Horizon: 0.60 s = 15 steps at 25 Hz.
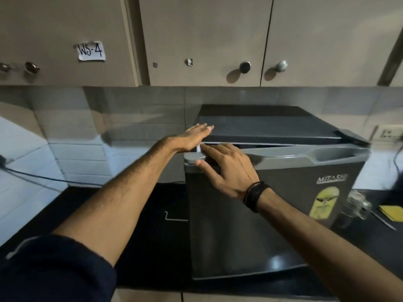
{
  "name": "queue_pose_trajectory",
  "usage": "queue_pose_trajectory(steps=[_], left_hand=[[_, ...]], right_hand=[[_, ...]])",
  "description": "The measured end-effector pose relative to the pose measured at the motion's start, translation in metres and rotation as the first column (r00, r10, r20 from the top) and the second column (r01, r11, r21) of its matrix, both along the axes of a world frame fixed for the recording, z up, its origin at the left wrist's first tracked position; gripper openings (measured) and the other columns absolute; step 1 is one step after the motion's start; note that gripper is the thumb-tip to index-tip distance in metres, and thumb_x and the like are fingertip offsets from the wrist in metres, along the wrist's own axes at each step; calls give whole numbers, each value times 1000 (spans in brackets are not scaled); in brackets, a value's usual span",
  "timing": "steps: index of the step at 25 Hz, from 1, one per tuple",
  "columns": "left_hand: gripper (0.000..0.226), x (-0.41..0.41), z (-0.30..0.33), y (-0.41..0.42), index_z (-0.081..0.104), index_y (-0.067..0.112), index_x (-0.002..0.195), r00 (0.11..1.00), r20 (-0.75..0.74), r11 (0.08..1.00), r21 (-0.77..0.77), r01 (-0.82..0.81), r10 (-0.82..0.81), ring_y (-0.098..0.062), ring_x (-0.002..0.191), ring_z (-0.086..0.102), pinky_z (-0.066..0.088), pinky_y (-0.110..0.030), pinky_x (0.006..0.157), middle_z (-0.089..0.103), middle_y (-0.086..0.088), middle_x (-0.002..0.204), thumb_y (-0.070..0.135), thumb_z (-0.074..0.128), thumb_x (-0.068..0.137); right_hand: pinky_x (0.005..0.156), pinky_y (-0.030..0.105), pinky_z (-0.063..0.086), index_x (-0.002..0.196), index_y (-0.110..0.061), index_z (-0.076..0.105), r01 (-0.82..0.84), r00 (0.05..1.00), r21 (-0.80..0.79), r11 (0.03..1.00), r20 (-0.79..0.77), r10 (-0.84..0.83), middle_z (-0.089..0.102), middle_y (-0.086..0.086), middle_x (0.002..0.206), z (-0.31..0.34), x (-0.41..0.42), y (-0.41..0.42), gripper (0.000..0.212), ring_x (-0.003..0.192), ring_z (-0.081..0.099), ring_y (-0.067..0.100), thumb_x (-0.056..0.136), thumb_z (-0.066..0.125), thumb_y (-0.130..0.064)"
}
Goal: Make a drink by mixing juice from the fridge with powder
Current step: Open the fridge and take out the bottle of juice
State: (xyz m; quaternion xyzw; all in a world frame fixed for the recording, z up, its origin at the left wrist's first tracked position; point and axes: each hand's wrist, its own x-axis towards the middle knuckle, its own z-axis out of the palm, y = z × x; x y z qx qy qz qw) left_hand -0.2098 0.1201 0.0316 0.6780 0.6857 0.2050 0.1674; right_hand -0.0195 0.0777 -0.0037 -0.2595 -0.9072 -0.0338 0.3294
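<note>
A small dark grey fridge (272,125) stands on the black counter (139,214). Its door (250,214) is swung out a little at the left, with a narrow gap showing along the top. My left hand (196,136) lies flat on the fridge's top left corner, fingers stretched out. My right hand (226,168) rests on the door's top left edge, fingers curled over it into the gap. A clear glass mug (357,205) stands on the counter right of the fridge. No juice or powder is in sight.
Beige wall cupboards (207,40) hang just above the fridge; one bears a paper label. A yellow cloth (391,211) and a thin utensil lie at the far right. A wall socket (388,132) and cables are on the tiled wall.
</note>
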Motion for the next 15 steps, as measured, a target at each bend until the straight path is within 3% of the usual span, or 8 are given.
queue_pose_trajectory(steps=[2, 4, 5, 7, 11, 13, 15], left_hand=[[50, 6, -1, -4, 21, 21, 157, 996, -87, 998, 53, -24, 29, -15, 153, -2, -5, -28, 120, 8, -1, 167, 34, 16, 110], [49, 8, -5, -9, 19, 20, 158, 989, -137, 995, 81, -51, 62, -16, 154, -1, -5, -25, 119, 8, -4, 167, 31, 18, 110], [49, 6, -7, -10, 18, 20, 158, 985, -161, 995, 82, -55, 68, -17, 154, -2, -5, -26, 120, 7, -5, 167, 31, 19, 110], [50, 5, -12, -20, 14, 20, 158, 979, -190, 996, 57, -67, 77, -18, 154, -4, -6, -27, 120, 4, -6, 167, 31, 20, 110], [54, 10, -13, -41, 10, 20, 159, 978, -180, 994, 46, -96, 103, -20, 153, -8, -6, -31, 120, -1, -5, 167, 35, 23, 109], [55, 12, -11, -41, 9, 19, 159, 975, -201, 995, 23, -94, 97, -21, 153, -9, -6, -32, 121, -1, -5, 167, 36, 23, 109], [57, 11, -9, -39, 10, 18, 159, 974, -206, 996, 15, -93, 94, -23, 154, -7, -4, -34, 123, -1, -7, 167, 39, 23, 108]], right_hand=[[90, 36, 43, 130, -24, 60, 40, 999, -17, 999, 8, -40, 69, 0, 112, 3, 7, -21, 61, 104, 56, 19, 97, 23, -60], [81, 38, 40, 97, -38, 66, 43, 999, -69, 997, 12, -42, 65, -7, 81, 11, 19, -43, 53, 87, 55, 20, 97, 18, -60], [77, 38, 39, 74, -42, 57, 32, 999, -98, 995, 3, -32, 57, -12, 70, 15, 25, -51, 48, 80, 53, 20, 97, 19, -59], [74, 39, 39, 55, -39, 40, -5, 1000, -159, 987, -23, 2, 46, -15, 58, 19, 43, -71, 50, 71, 50, 17, 98, 25, -59], [73, 36, 35, 54, -34, 46, 15, 1000, -188, 982, -11, -17, 47, -15, 55, 17, 83, -115, 51, 68, 46, 11, 97, 36, -60], [76, 34, 36, 64, -34, 59, 4, 1000, -237, 972, -7, -6, 52, -23, 58, 21, 104, -136, 43, 67, 48, 6, 95, 42, -59], [85, 25, 39, 84, -37, 72, 5, 1000, -309, 951, 18, 0, 55, -33, 65, 29, 126, -158, 35, 79, 55, -5, 91, 47, -59]])
